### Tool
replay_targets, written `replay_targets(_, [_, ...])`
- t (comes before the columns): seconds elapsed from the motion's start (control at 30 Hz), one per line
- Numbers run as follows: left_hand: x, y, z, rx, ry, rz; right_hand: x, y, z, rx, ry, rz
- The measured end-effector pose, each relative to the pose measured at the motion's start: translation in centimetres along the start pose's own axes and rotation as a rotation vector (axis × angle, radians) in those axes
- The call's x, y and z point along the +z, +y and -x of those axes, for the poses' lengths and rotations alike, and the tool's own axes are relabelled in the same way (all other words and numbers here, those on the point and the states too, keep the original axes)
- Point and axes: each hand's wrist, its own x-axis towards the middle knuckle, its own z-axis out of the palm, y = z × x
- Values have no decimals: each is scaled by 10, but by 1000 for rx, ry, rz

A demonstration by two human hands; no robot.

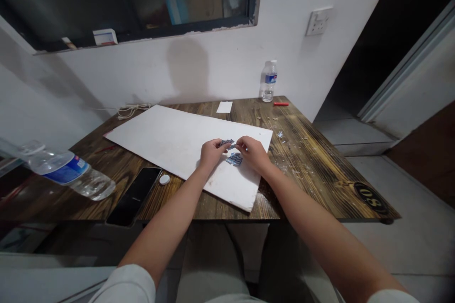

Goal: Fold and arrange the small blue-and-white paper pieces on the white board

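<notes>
Both hands are over the white board (pixel 170 137) that lies on the wooden table. My left hand (pixel 211 154) is closed on a small cluster of dark blue-grey pieces (pixel 226 142), pinched between thumb and fingers. Just to its right, my right hand (pixel 253 152) pinches the end of a small blue-grey piece (pixel 233 146), close against the left hand's cluster. Whether the pieces are joined is too small to tell. Below the fingertips, a flat group of similar blue-grey strips (pixel 234 159) rests on the board, partly beside the right hand.
A large water bottle (pixel 71 170) lies on its side at left, near a black phone (pixel 134 196) and white cap (pixel 164 179). Behind are a cable (pixel 133 110), white paper (pixel 224 107), an upright bottle (pixel 269 83) and a red stick-like item (pixel 281 104). Scraps (pixel 280 135) dot the right side.
</notes>
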Motion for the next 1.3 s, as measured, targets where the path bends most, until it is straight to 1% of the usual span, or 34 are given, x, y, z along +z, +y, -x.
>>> replay_targets(0.17, [3,-1,1,-38,-93,76,-1,-1,0,62,57,-137])
replay_targets(0.3, [3,-1,2,-18,-156,77,-1,-3,0,86,78,-234])
replay_targets(0.5, [4,7,6,-16,-178,131,-2,-3,-2,73,100,-278])
replay_targets(0.6, [4,9,6,-13,-154,145,-3,-2,-3,126,157,-305])
replay_targets(0.67, [4,9,5,-24,-117,130,-3,0,-4,154,176,-337])
replay_targets(0.9, [-3,1,-1,-52,37,68,0,4,-5,168,120,-361])
replay_targets(1.0, [-4,-2,-3,-35,54,33,-1,2,-4,166,76,-331])
replay_targets(1.13, [0,-2,-2,-43,-23,51,-3,-2,-3,142,56,-280])
replay_targets(1.3, [4,0,1,-93,-147,129,-4,-2,-3,128,98,-297])
